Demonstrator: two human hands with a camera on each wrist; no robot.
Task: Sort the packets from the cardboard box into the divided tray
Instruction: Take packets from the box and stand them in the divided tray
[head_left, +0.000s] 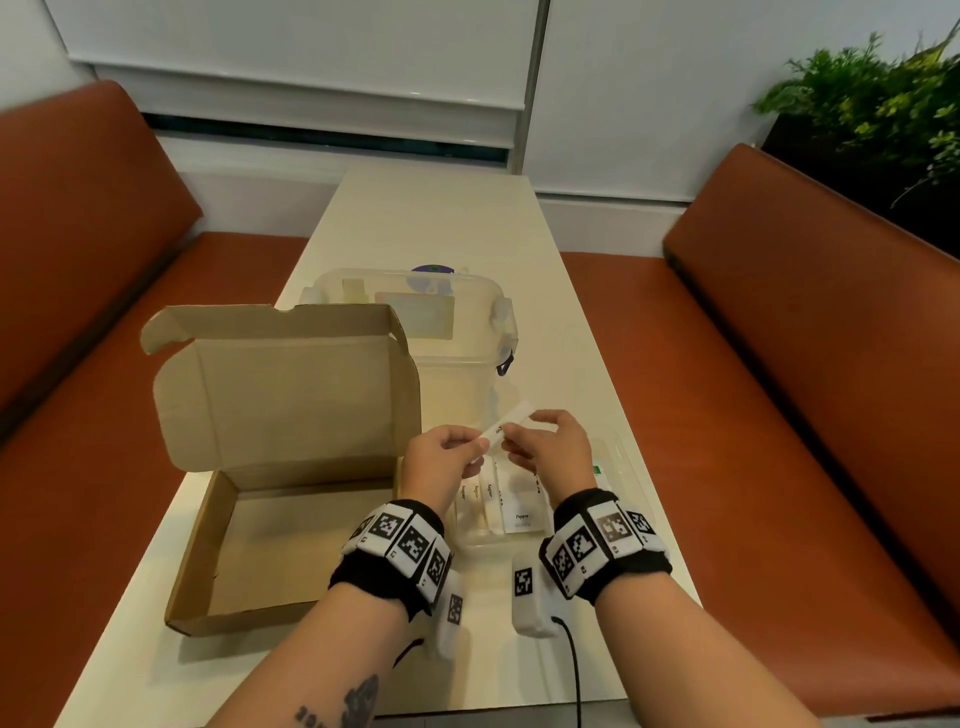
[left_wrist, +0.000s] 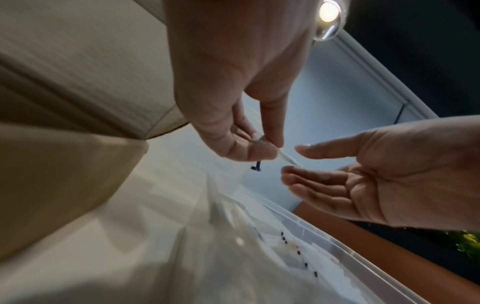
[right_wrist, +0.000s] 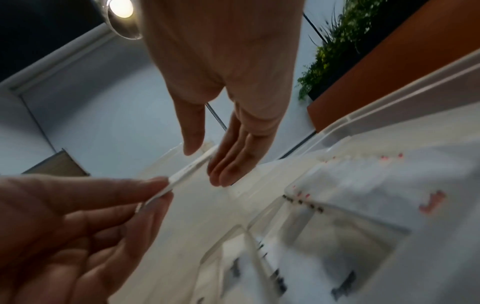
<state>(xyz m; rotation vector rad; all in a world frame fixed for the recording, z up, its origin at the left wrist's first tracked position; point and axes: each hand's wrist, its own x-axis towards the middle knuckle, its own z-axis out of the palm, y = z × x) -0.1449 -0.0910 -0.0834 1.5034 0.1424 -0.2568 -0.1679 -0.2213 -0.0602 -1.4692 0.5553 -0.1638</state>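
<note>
Risk: I judge the handover is the weak point. The packet (head_left: 503, 429) is thin and light, and my left hand (head_left: 441, 457) holds only one end, so if that pinch lets go before the other hand has closed, it could flutter down into the wrong compartment of the divided tray (head_left: 621, 457).
Second risk: packets already lying in the tray sit just under my knuckles; a low hand could nudge them across a divider.
Left fingers: thumb and forefinger (right_wrist: 145, 185) pinched narrow on the packet's near end, the rest loosely curled.
Right fingers: my right hand (head_left: 550, 441) is relaxed and fairly straight, thumb (right_wrist: 193, 131) apart from the others. The packet's far end lies in that gap; whether skin touches it, I cannot tell.
Packet: held in the air between both sets of fingertips, tilted up and away, above the tray.
Cardboard box (head_left: 291, 519): to the left of my left fingers, lid up, no packets visible inside.
</note>
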